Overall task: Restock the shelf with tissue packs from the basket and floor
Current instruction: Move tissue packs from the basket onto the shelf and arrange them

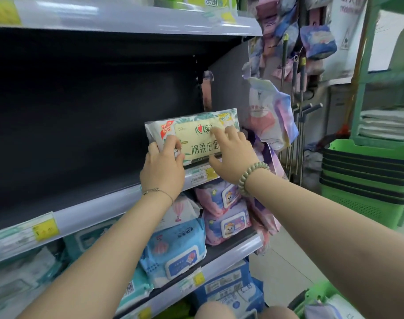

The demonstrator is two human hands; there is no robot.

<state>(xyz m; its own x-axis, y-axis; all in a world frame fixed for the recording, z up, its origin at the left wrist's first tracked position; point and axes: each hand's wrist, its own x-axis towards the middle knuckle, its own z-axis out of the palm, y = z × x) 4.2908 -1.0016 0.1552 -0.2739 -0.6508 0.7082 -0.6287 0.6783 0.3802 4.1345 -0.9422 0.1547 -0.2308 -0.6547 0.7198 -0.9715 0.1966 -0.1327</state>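
A white and pale-yellow tissue pack [194, 131] with green print stands on its long edge at the right end of the dark middle shelf [92, 201]. My left hand [163, 164] grips the pack's lower left corner. My right hand [230, 153] lies on its right front face, fingers spread against the wrapper and thumb under the bottom edge. At the bottom right corner a green basket [316, 295] shows part of another pack [322, 310].
The rest of the middle shelf to the left holds nothing visible. Blue and pink wipe packs [224, 212] fill the shelf below. Hanging packs [270, 116] and mop handles stand to the right. A stack of green baskets [366, 180] sits on the floor at right.
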